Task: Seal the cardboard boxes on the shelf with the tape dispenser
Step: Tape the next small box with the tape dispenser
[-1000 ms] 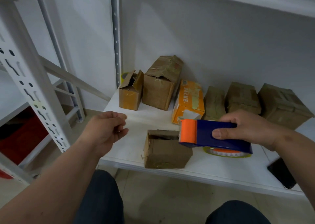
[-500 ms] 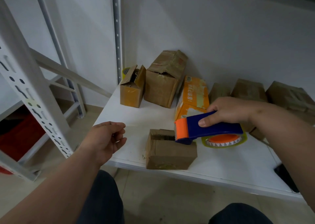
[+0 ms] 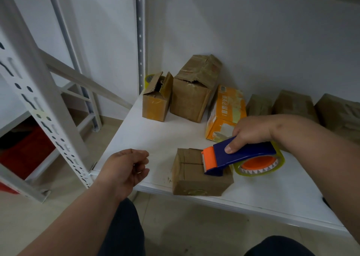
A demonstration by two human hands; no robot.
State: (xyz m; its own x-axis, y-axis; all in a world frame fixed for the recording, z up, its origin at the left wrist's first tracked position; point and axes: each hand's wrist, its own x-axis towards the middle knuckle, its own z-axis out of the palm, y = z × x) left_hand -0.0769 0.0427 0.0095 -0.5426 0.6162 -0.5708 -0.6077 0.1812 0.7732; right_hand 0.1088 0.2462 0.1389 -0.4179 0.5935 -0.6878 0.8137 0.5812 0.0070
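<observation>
Now the right hand (image 3: 253, 131), gripping the tape dispenser (image 3: 241, 156), has lowered it onto the front cardboard box (image 3: 196, 176), while the left hand (image 3: 124, 170) hovers loosely curled.

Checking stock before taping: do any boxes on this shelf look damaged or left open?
Yes. The tall brown box at the back has a torn, crumpled top, and the small box left of it stands with flaps open.

Tape dispenser (image 3: 241, 155) blue, orange head; boxes brown (image 3: 200, 172), 1 orange (image 3: 226, 111); shelf (image 3: 155, 139) white.
</observation>
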